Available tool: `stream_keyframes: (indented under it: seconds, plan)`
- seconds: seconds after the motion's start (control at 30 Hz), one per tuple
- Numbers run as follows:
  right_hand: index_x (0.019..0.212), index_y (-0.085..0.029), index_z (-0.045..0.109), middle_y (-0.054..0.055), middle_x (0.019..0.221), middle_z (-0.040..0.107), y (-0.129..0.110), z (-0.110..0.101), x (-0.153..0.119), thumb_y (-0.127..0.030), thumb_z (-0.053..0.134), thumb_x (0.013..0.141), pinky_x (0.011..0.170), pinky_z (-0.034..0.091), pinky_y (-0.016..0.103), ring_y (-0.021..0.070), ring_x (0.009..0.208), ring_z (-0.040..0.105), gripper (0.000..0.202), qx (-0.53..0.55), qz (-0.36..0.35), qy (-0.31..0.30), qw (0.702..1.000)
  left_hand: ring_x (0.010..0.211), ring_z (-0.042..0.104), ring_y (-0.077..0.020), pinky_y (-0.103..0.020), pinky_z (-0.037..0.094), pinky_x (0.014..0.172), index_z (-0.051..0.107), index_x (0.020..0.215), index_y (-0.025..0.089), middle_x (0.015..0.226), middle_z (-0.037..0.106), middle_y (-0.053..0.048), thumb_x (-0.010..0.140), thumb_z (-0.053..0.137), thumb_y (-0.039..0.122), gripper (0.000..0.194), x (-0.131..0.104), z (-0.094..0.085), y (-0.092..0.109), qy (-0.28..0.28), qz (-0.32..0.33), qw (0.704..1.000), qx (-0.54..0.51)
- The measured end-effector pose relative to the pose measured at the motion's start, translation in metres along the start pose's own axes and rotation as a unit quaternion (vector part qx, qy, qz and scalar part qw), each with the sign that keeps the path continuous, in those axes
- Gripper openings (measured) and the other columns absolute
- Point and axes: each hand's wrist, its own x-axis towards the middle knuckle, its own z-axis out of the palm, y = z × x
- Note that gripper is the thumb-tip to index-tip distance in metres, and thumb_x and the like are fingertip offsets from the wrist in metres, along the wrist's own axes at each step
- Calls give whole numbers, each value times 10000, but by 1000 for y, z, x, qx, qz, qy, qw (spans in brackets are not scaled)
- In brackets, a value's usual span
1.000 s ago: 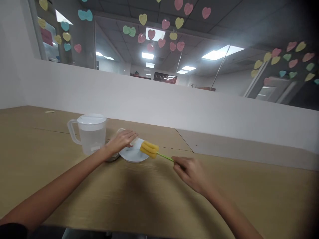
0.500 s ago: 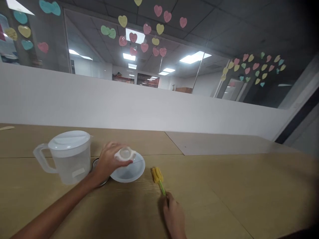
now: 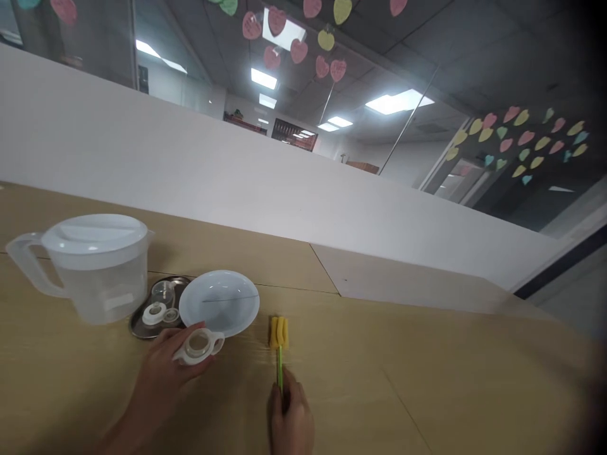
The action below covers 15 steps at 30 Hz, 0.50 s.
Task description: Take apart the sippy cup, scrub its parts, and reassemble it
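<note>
My left hand (image 3: 164, 373) is closed around a baby bottle (image 3: 198, 346) with pale side handles, its round open mouth facing me. Most of the bottle's body is hidden by the fingers. Just beyond it lies a white bowl (image 3: 219, 303) with a thin dark line across its inside. In my right hand (image 3: 293, 417) is the green handle of a sponge bottle brush (image 3: 279, 333), its yellow head pointing away from me, low over or on the table. Left of the bowl, a metal tray (image 3: 142, 325) carries a clear cap (image 3: 164, 292), a white collar (image 3: 154, 313) and a small clear disc (image 3: 171, 315).
A lidded translucent pitcher (image 3: 99, 268) with liquid in it stands at the left, handle outward. The wooden table (image 3: 379, 354) meets a grey panel (image 3: 403, 275) at the back right. Behind rises a low white wall (image 3: 265, 196) with glass above.
My left hand has drawn back from above the bowl toward me with the bottle, uncovering the tray. The brush has turned more upright in view. The camera has tilted and shifted.
</note>
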Motion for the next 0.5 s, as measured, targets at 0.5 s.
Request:
stream_keyframes:
  seconds: [0.5]
  plan:
    - [1095, -141, 621, 116, 1052, 667, -10, -10, 3, -384, 374, 874, 768, 526, 325, 231, 892, 658, 410, 47, 9, -30, 998, 936, 598, -214, -327, 513, 795, 627, 1097, 230, 986, 678, -32, 686, 696, 419, 458, 3, -7, 8, -94, -74, 993, -18]
